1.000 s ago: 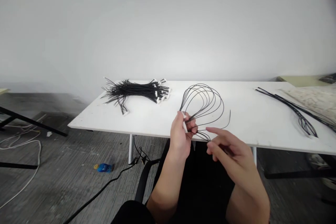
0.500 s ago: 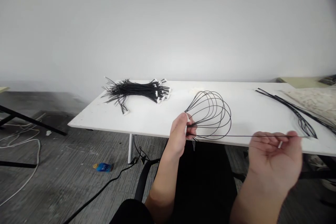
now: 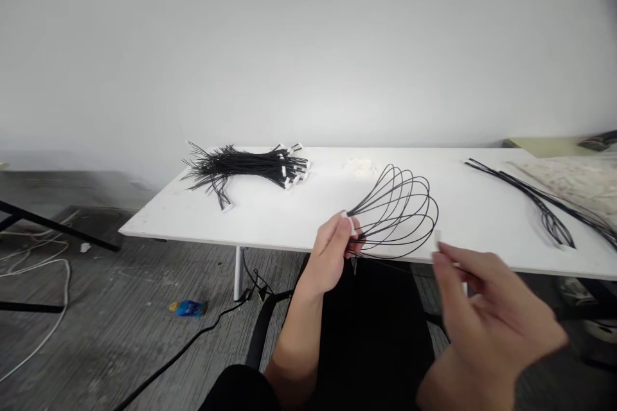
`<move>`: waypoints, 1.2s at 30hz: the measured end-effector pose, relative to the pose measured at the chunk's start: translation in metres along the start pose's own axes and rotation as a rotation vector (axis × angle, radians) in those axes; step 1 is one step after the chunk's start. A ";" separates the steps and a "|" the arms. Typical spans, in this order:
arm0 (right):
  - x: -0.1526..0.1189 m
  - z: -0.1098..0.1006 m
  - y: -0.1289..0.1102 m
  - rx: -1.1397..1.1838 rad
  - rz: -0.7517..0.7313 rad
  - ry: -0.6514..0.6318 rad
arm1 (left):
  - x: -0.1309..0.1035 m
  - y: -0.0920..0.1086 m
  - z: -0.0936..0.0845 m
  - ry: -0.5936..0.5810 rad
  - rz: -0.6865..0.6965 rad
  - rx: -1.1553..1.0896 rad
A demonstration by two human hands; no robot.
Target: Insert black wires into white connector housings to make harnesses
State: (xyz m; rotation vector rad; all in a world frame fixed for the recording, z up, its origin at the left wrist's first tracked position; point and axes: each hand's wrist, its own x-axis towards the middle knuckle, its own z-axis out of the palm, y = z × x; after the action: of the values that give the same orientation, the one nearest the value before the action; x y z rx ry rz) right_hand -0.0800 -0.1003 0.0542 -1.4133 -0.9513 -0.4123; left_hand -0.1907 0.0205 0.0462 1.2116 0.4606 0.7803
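Observation:
My left hand (image 3: 332, 247) pinches a white connector (image 3: 349, 221) near the table's front edge. Thin black wires (image 3: 393, 212) fan out from it in wide loops to the right and bend back toward the hand. To the right, my right hand (image 3: 491, 308) is closed, its thumb and forefinger around a small white connector (image 3: 438, 239) that is slightly blurred. Another bit of white shows between that hand's curled fingers. A faint single wire trails below the loops toward the right hand; whether it joins the small piece I cannot tell.
A heap of black wires with white connectors (image 3: 255, 166) lies on the white table (image 3: 164, 218), left. Small white pieces (image 3: 360, 167) lie mid-table. More black wires (image 3: 535, 196) and a clear bag of white parts (image 3: 583, 183) are at the right. A blue bottle (image 3: 190, 308) lies on the floor.
My right hand has left the far end of the stretched wire, come back left and turned over, with a small white connector at its fingertips. The wire is now slack. My left hand tilted slightly.

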 end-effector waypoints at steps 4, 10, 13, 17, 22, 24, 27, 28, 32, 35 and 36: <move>-0.002 0.010 -0.001 -0.040 -0.235 -0.215 | -0.004 -0.001 0.001 -0.020 0.058 0.046; -0.002 0.019 0.002 -0.130 -0.269 -0.247 | -0.008 0.002 0.001 -0.042 0.067 0.084; -0.004 0.019 0.003 -0.145 -0.281 -0.251 | -0.009 0.008 0.003 -0.064 0.019 0.082; -0.004 0.019 0.005 -0.155 -0.286 -0.278 | -0.009 0.012 0.003 -0.077 -0.001 0.074; -0.004 0.018 0.005 -0.179 -0.288 -0.319 | -0.010 0.010 0.002 -0.106 -0.018 0.131; -0.004 0.017 0.004 -0.188 -0.280 -0.336 | -0.011 0.008 0.002 -0.108 0.005 0.171; -0.004 0.016 0.004 -0.182 -0.252 -0.354 | -0.011 0.004 0.002 -0.060 0.054 0.203; -0.004 0.016 0.004 -0.176 -0.240 -0.358 | -0.011 0.003 0.003 -0.045 0.064 0.205; -0.004 0.020 0.006 -0.173 -0.209 -0.356 | -0.010 0.001 0.004 -0.062 0.079 0.234; -0.005 0.023 0.007 -0.194 -0.210 -0.336 | -0.009 -0.001 0.006 -0.073 0.067 0.225; -0.006 0.024 0.007 -0.198 -0.213 -0.329 | -0.009 -0.003 0.008 -0.069 0.055 0.207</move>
State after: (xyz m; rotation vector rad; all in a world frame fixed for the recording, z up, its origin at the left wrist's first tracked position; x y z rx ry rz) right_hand -0.0855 -0.0779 0.0425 -1.5961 -1.3664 -0.4492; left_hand -0.1907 0.0085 0.0453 1.4442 0.4613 0.7482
